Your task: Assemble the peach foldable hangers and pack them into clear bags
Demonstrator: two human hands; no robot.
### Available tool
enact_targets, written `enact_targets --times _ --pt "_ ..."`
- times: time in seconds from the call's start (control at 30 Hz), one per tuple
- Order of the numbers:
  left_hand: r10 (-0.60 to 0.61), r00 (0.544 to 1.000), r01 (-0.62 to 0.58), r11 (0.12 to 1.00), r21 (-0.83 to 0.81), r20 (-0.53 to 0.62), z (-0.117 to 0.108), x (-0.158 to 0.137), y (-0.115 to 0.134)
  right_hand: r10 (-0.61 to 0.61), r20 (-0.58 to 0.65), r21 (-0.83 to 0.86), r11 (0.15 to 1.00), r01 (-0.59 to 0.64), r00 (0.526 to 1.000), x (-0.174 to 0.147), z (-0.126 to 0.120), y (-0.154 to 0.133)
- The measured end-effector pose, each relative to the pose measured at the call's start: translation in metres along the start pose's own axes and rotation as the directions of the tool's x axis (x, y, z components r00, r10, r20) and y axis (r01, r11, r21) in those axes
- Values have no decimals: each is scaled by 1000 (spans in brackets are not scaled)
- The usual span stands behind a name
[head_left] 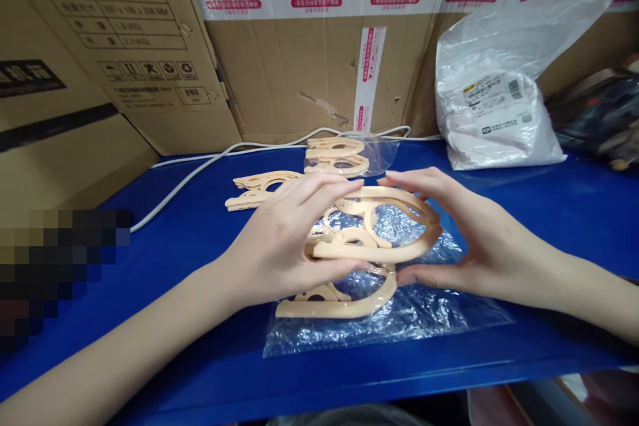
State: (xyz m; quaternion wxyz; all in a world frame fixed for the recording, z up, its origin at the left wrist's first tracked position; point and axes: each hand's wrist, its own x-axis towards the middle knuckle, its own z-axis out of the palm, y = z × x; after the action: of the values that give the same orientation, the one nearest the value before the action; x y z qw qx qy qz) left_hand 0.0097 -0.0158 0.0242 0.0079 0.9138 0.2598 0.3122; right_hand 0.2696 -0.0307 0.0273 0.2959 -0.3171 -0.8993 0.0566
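Note:
Beige plastic folding hangers [399,253], folded into a loop, are held between my two hands just above a clear plastic bag. My left hand [279,246] grips their left end, thumb below and fingers above. My right hand [479,239] curves round the right end, its fingers above and thumb below. Beneath them another beige hanger [344,309] lies on the clear plastic bag [439,313]. Behind my left hand are more folded hangers [259,190] on the table, and several hangers [334,150] in a clear bag. My palms hide part of the held hangers.
Cardboard boxes [309,73] wall off the back and left of the blue table [170,266]. A white cable [190,180] runs along the back. At the right stands a white plastic parcel bag [499,106] with a label. Dark items [594,113] lie at the far right.

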Motion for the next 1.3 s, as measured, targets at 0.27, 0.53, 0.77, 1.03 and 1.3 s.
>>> enact_targets --times 0.27,0.53,0.77,1.03,1.3 --pt "-62 984 63 998 -4 169 0 0 4 -47 65 -125 991 55 997 1 -6 1" --pt "-163 955 98 962 255 249 -24 -4 -37 351 156 -24 936 -352 923 -11 -65 59" --pt "-137 942 -10 901 433 307 -24 -12 -61 459 449 108 824 -556 767 -21 -70 62" --pt "-135 941 -20 893 450 310 -20 -14 -65 311 398 98 921 -377 863 -12 -45 46" --pt "-129 944 -23 893 450 305 -21 -12 -62 196 277 -105 979 -173 941 -3 -9 33"
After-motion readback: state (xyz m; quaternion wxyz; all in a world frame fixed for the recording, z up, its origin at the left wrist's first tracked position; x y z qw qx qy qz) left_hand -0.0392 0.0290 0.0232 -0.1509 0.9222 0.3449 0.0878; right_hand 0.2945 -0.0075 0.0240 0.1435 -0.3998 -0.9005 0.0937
